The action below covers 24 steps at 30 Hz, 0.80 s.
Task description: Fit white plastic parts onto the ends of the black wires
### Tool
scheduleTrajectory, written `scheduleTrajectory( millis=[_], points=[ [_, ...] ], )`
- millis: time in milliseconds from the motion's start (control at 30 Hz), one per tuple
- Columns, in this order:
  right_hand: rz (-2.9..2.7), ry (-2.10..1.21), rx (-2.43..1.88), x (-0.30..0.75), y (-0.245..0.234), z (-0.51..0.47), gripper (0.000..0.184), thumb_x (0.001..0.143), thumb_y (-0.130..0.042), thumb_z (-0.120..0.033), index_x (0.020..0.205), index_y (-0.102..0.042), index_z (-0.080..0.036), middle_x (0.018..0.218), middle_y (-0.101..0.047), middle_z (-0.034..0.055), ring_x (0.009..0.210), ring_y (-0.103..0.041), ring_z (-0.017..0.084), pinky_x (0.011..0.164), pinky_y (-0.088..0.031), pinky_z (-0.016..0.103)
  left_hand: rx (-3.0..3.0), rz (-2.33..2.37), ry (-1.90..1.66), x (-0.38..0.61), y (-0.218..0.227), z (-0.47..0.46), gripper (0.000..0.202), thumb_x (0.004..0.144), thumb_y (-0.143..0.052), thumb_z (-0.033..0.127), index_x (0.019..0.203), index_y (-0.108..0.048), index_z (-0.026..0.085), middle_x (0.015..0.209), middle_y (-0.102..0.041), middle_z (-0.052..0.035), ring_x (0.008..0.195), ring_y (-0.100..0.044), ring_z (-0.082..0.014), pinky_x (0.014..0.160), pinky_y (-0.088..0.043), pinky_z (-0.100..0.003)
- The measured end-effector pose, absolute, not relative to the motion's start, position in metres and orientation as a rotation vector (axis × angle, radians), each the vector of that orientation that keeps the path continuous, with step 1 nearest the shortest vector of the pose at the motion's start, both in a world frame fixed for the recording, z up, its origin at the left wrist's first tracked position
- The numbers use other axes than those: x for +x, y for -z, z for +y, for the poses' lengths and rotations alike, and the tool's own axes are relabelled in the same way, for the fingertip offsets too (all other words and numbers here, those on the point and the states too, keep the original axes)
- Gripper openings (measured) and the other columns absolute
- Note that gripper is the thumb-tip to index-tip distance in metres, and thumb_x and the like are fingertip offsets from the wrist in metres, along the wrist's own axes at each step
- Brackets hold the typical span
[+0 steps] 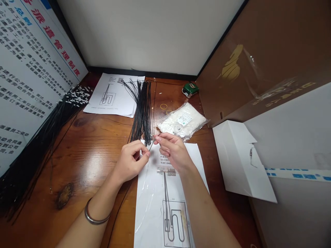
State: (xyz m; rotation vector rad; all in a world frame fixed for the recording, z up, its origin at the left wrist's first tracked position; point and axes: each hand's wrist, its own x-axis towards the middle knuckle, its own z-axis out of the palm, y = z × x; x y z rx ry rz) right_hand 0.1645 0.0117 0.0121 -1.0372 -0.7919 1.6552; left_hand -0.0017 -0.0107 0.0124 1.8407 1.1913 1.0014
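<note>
Between my two hands runs a thin black wire (152, 146), held above the top edge of a printed drawing sheet (150, 206). My left hand (133, 160) pinches it between thumb and forefinger. At its upper end the fingertips of my right hand (173, 150) are closed on the same wire; whatever tip sits there is too small to make out. Just beyond my hands lies a bundle of black wires (142, 113). A clear plastic bag of small white parts (183, 119) rests past my right hand.
At the left, a large bundle of black wires with white connectors (77, 95) leans by a printed board (33, 69). More drawing sheets (111, 94) lie at the back. A green tape measure (190, 90) sits near the brown box (245, 62). A folded white card (240, 162) stands right.
</note>
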Motion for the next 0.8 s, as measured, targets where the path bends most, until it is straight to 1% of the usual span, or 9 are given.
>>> scheduleTrajectory(
  millis=[133, 267, 333, 400, 467, 600, 700, 800],
  points=[
    [-0.849, -1.703, -1.045, 0.1643, -0.0098, 0.0115, 0.019, 0.063, -0.081, -0.032, 0.069, -0.072, -0.017, 0.065, -0.065, 0.0018, 0.043, -0.029, 0.003, 0.039, -0.018, 0.022, 1.763, 1.276, -1.084, -0.0009, -0.0128, -0.0109, 0.019, 0.086, -0.058, 0.028, 0.071, -0.064, 0.017, 0.067, -0.058, -0.0014, 0.055, -0.045, -0.0118, 0.053, -0.034, -0.026],
    [-0.955, -1.785, -1.049, 0.1624, -0.0069, 0.0102, 0.019, 0.064, -0.081, -0.034, 0.07, -0.074, -0.017, 0.065, -0.063, 0.0015, 0.046, -0.032, 0.005, 0.04, -0.017, 0.022, 1.614, 1.304, -1.062, 0.0, -0.0095, -0.0114, 0.018, 0.083, -0.064, 0.034, 0.084, -0.068, 0.017, 0.059, -0.057, 0.0019, 0.046, -0.038, -0.0098, 0.046, -0.03, -0.025],
    [-0.962, -1.778, -1.052, 0.1617, -0.0067, 0.0098, 0.018, 0.065, -0.08, -0.034, 0.071, -0.074, -0.017, 0.068, -0.064, 0.002, 0.046, -0.033, 0.004, 0.041, -0.016, 0.022, 1.56, 1.296, -1.048, -0.0001, -0.0077, -0.0113, 0.019, 0.082, -0.066, 0.035, 0.081, -0.067, 0.017, 0.059, -0.059, 0.001, 0.046, -0.04, -0.0096, 0.046, -0.03, -0.025],
    [-0.933, -1.744, -1.052, 0.1617, -0.0075, 0.0097, 0.018, 0.066, -0.08, -0.032, 0.073, -0.074, -0.018, 0.068, -0.066, 0.0022, 0.046, -0.033, 0.004, 0.041, -0.017, 0.023, 1.546, 1.285, -1.041, -0.0004, -0.0069, -0.0112, 0.02, 0.082, -0.065, 0.035, 0.074, -0.065, 0.017, 0.059, -0.061, 0.0, 0.047, -0.043, -0.0097, 0.046, -0.031, -0.024],
    [-0.9, -1.701, -1.049, 0.1623, -0.0087, 0.0101, 0.017, 0.066, -0.079, -0.031, 0.076, -0.075, -0.018, 0.064, -0.065, 0.0015, 0.044, -0.033, 0.005, 0.041, -0.017, 0.023, 1.56, 1.291, -1.031, -0.0007, -0.0072, -0.0111, 0.022, 0.083, -0.063, 0.034, 0.068, -0.063, 0.017, 0.055, -0.058, 0.0012, 0.046, -0.042, -0.0094, 0.045, -0.03, -0.024],
    [-0.855, -1.649, -1.042, 0.1637, -0.0091, 0.0111, 0.017, 0.066, -0.079, -0.031, 0.076, -0.074, -0.019, 0.062, -0.065, 0.0007, 0.042, -0.031, 0.005, 0.04, -0.017, 0.023, 1.586, 1.307, -1.034, -0.0006, -0.0093, -0.0115, 0.02, 0.08, -0.062, 0.027, 0.064, -0.058, 0.017, 0.052, -0.053, 0.0033, 0.045, -0.04, -0.0088, 0.044, -0.03, -0.023],
    [-0.862, -1.666, -1.027, 0.1637, -0.0079, 0.011, 0.016, 0.066, -0.079, -0.031, 0.075, -0.074, -0.019, 0.063, -0.066, 0.0014, 0.043, -0.032, 0.004, 0.04, -0.018, 0.023, 1.575, 1.299, -1.041, -0.0001, -0.0106, -0.0116, 0.017, 0.082, -0.061, 0.028, 0.069, -0.06, 0.017, 0.055, -0.056, 0.0023, 0.046, -0.043, -0.0094, 0.045, -0.031, -0.024],
    [-0.912, -1.733, -1.008, 0.163, -0.0075, 0.0101, 0.015, 0.066, -0.08, -0.03, 0.074, -0.075, -0.019, 0.063, -0.066, 0.0019, 0.044, -0.035, 0.005, 0.04, -0.017, 0.023, 1.535, 1.265, -1.04, 0.001, -0.0113, -0.0113, 0.018, 0.084, -0.06, 0.032, 0.08, -0.066, 0.016, 0.062, -0.065, -0.0015, 0.051, -0.053, -0.0117, 0.049, -0.037, -0.024]
  ],
)
